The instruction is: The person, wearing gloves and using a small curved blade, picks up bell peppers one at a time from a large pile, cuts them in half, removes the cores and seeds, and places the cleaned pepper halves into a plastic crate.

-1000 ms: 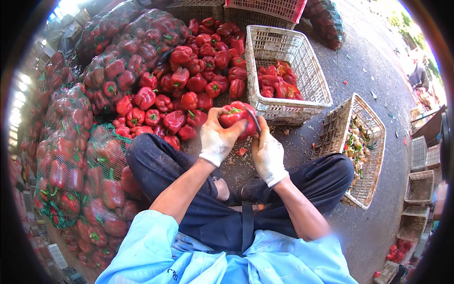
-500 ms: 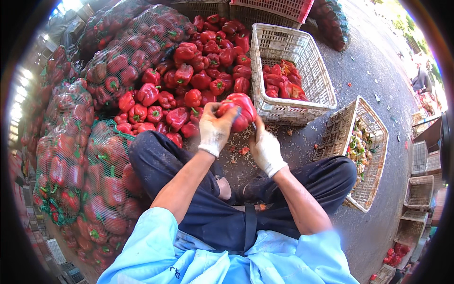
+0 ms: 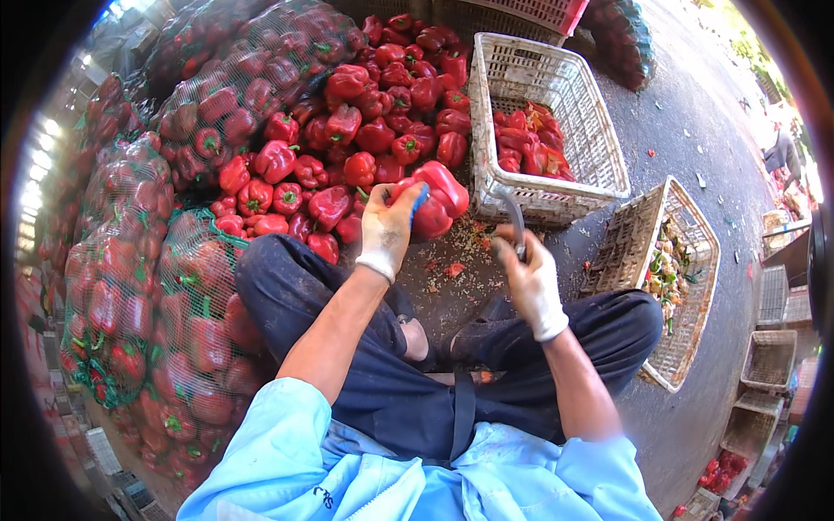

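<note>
My left hand (image 3: 388, 227), in a whitish glove with dark-stained fingertips, is closed round a red bell pepper (image 3: 440, 201). My right hand (image 3: 532, 280), gloved too, grips a knife with a curved blade (image 3: 511, 208), apart from the pepper and to its right. The blade points up toward a white plastic crate (image 3: 556, 188) that holds cut red pepper pieces (image 3: 526, 143). Beyond my left hand lies a heap of whole red peppers (image 3: 375, 136). The knife's handle is mostly hidden by my fingers.
Right of my knee, a tilted crate (image 3: 688, 358) contains cores and green stems (image 3: 667, 276). Mesh sacks of peppers (image 3: 204, 326) crowd my left side. Seeds and scraps (image 3: 453, 270) litter the floor before me. More crates (image 3: 771, 354) stand far right, near another person (image 3: 782, 156).
My right hand has drawn back from the pepper, to the right, and the knife blade now shows. The pepper stays in my left hand, slightly turned.
</note>
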A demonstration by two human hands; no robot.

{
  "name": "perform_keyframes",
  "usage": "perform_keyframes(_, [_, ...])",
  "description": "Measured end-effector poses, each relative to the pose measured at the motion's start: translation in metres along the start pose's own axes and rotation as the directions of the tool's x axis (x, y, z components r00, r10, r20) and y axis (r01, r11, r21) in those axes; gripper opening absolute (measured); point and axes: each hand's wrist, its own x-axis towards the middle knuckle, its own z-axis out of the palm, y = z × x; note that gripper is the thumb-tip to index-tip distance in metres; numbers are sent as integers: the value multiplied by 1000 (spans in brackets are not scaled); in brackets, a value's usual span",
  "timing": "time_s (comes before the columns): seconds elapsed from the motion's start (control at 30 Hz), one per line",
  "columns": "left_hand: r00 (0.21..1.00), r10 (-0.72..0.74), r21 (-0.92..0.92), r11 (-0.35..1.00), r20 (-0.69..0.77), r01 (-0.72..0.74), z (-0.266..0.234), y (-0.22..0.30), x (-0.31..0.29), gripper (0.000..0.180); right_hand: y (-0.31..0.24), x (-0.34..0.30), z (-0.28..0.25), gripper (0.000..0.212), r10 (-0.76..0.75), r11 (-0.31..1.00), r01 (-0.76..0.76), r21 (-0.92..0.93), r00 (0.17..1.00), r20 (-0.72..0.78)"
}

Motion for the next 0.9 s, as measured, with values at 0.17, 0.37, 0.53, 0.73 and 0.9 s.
perform_keyframes(0.17, [978, 96, 328, 932, 185, -153, 1, 5, -23, 33, -21, 44, -6, 64, -88, 990, 69, 120, 982, 166])
perform_keyframes(0.37, [922, 41, 444, 868, 385, -224, 1, 26, -38, 45, -19, 48, -16, 71, 23, 894, -175, 412, 937, 348])
perform_keyframes(0.53, [908, 46, 431, 869, 417, -242, 1, 28, -45, 43, -27, 49, -23, 64, -33, 939, -91, 330, 936, 350])
perform_keyframes(0.73, [893, -23, 376, 912, 450, -166, 2, 34, -45, 38, -29, 59, -40, 54, -2, 969, -87, 232, 934, 358])
perform_keyframes(0.9, [867, -56, 222, 973, 495, -64, 1, 42, -52, 40, -53, 60, -60, 39, 168, 924, -257, 283, 938, 303])
